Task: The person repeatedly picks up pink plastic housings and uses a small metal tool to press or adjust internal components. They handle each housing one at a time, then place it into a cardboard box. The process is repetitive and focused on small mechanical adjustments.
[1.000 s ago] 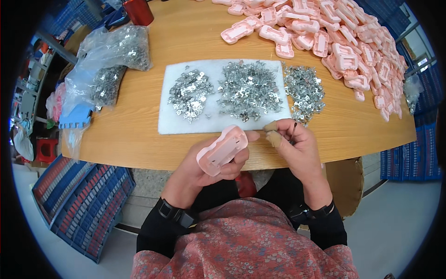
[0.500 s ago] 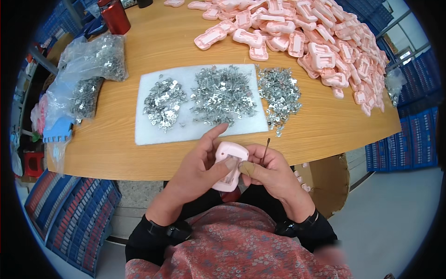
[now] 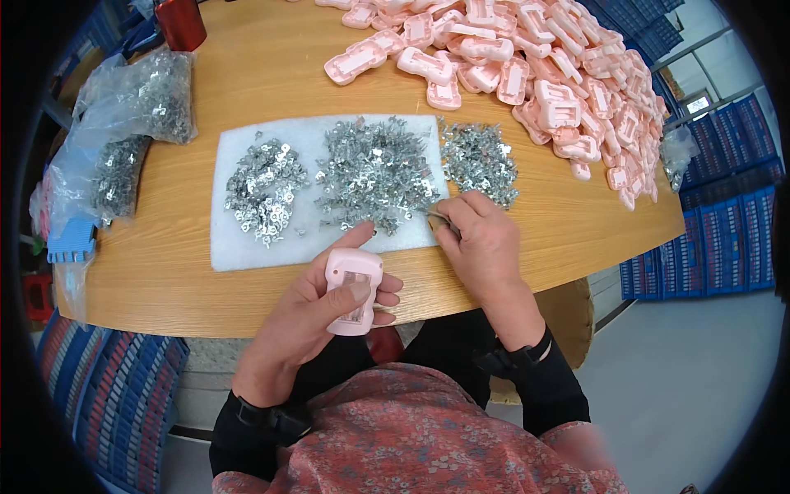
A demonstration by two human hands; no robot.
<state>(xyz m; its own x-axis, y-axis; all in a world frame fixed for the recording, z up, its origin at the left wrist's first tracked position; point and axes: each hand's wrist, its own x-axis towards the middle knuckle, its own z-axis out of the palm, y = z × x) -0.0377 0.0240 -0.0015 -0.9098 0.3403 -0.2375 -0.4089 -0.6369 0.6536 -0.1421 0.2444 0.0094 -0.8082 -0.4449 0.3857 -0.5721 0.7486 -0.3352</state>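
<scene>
My left hand (image 3: 309, 309) is wrapped round a pale pink plastic casing (image 3: 364, 262), its thumb lying over the recessed slot in the middle. The casing is held just over the table's near edge. My right hand (image 3: 485, 247) is at the near right corner of a white foam sheet (image 3: 321, 247), thumb and forefinger pinched together. A thin dark tool (image 3: 441, 217), like a small screwdriver, shows partly at those fingertips. Close by lies a wide pile of small silvery metal clips (image 3: 374, 173). Whether the fingertips also hold a clip is too small to tell.
Another clip pile (image 3: 265, 193) lies left on the foam, and a third pile (image 3: 481, 165) on the wood beside it. A large heap of pink casings (image 3: 559, 103) covers the far right. Plastic bags of clips (image 3: 160, 99) and a red canister (image 3: 180, 23) stand left.
My right hand has left the casing and moved up and right to the foam's corner beside the clips. My left hand, still holding the casing, has shifted left. The view has shifted slightly.
</scene>
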